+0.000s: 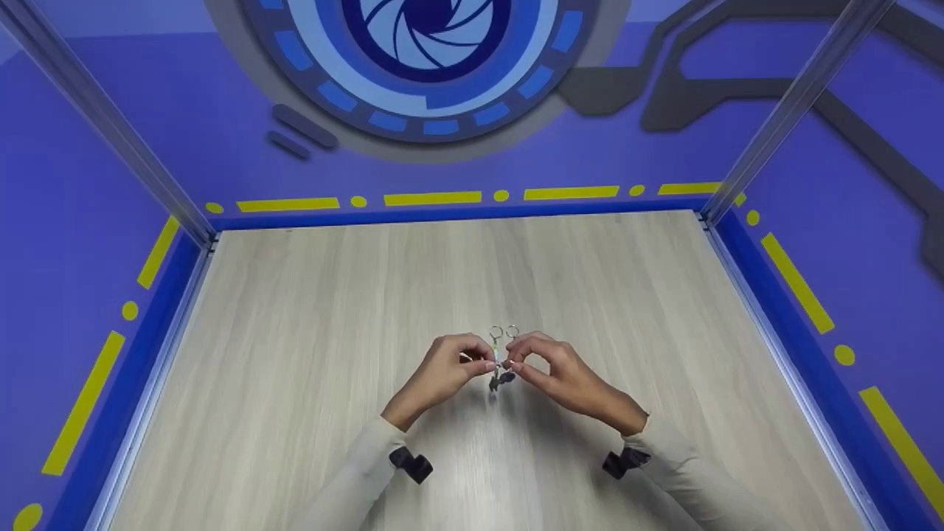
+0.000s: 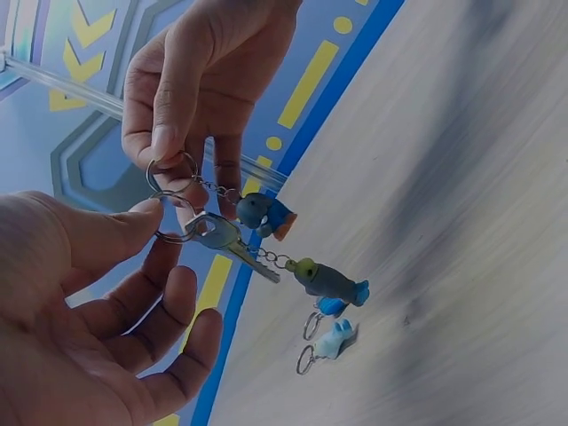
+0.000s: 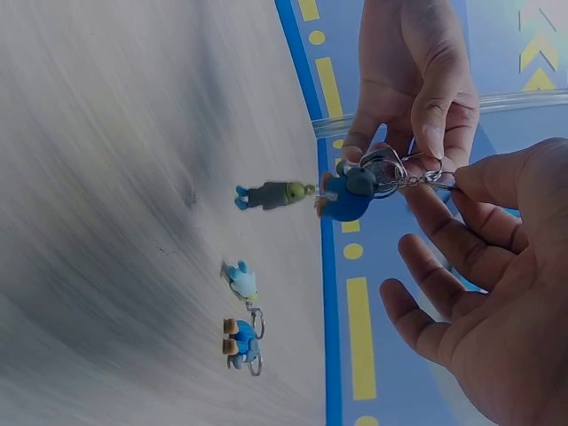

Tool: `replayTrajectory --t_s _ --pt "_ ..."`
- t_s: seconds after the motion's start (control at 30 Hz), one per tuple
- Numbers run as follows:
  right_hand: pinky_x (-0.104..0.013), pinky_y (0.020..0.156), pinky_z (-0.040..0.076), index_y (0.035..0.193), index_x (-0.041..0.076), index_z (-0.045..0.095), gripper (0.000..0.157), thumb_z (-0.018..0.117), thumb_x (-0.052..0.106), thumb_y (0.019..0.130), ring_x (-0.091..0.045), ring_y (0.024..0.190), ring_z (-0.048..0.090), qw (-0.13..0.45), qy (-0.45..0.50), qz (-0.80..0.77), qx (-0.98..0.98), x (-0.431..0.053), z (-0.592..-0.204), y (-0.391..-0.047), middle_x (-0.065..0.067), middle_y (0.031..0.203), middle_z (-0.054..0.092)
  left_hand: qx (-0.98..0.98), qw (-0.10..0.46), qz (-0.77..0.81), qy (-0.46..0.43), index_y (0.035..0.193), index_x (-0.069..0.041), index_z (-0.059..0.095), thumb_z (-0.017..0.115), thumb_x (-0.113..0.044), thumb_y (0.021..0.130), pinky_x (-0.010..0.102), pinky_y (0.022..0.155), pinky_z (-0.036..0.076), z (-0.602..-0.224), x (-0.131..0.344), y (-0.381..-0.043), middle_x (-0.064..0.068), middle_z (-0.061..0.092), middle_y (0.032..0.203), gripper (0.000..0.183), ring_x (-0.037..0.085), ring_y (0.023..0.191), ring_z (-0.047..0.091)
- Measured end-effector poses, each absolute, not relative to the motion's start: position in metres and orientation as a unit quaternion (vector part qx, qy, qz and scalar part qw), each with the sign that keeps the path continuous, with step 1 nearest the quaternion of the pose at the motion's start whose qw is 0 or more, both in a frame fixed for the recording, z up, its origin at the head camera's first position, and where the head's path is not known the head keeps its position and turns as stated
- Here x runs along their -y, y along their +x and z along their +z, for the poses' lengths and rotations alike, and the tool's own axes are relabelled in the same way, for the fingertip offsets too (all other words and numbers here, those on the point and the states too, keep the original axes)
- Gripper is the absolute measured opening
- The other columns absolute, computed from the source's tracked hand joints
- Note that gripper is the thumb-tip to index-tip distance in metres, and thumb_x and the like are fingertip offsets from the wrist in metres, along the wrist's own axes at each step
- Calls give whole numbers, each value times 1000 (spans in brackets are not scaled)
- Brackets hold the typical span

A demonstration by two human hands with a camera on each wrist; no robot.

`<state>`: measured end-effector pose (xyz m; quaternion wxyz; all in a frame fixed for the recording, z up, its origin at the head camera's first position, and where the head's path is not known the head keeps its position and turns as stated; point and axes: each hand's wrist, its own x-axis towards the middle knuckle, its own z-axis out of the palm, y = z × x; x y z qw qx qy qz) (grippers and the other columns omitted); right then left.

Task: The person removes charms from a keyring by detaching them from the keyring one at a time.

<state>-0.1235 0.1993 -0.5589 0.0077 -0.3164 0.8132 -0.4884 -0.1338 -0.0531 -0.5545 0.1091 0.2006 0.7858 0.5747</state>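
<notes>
Left hand, at nine o'clock, pinches the key ring; right hand, at three, the charm ring; other fingers loose. Key between them; two keychains on bench at twelve. I judge: linking or parting rings; next needs steady pinches.

Blue wall w/ yel. dashes stands behind wood tbl.

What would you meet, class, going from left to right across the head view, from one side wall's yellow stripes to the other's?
Yellow stripes on the left wall, left hand, dangling keychain figures, right hand, yellow stripes on the right wall.
</notes>
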Motion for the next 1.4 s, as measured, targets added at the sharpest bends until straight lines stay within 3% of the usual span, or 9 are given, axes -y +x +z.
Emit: replayTrajectory --t_s 0.2,0.6,0.87,1.13,1.4 --pt "-49 110 54 99 11 70 9 74 5 105 -34 128 69 15 -306 -496 -812 -200 -559 -123 -7 127 76 -770 109 597 196 96 -9 80 81 -3 98 47 92 60 -558 55 -134 7 79 100 6 14 91 71" --pt "-41 107 56 100 10 72 8 73 6 106 -36 123 71 -3 -305 -508 -806 -201 -562 -124 -9 124 77 -754 109 619 190 98 -8 80 81 -2 98 45 94 59 -558 56 -134 5 79 101 6 17 95 72" --pt "-43 109 55 99 12 72 9 74 6 105 -33 127 69 2 -303 -506 -808 -200 -560 -123 -6 125 77 -773 117 596 185 102 -5 80 81 -8 100 55 97 58 -560 55 -134 1 79 103 4 16 99 72" --pt "-47 112 53 100 12 71 9 74 5 105 -32 129 68 0 -318 -489 -812 -200 -558 -123 -4 126 76 -780 115 584 193 103 -7 81 80 -8 100 48 95 59 -556 53 -133 0 79 102 3 16 99 71" --pt "-48 114 52 101 12 72 7 74 6 105 -34 130 67 -4 -329 -483 -811 -201 -559 -123 -3 125 75 -782 125 578 198 96 -11 80 79 -3 100 55 95 59 -557 51 -133 7 78 101 8 17 96 71"
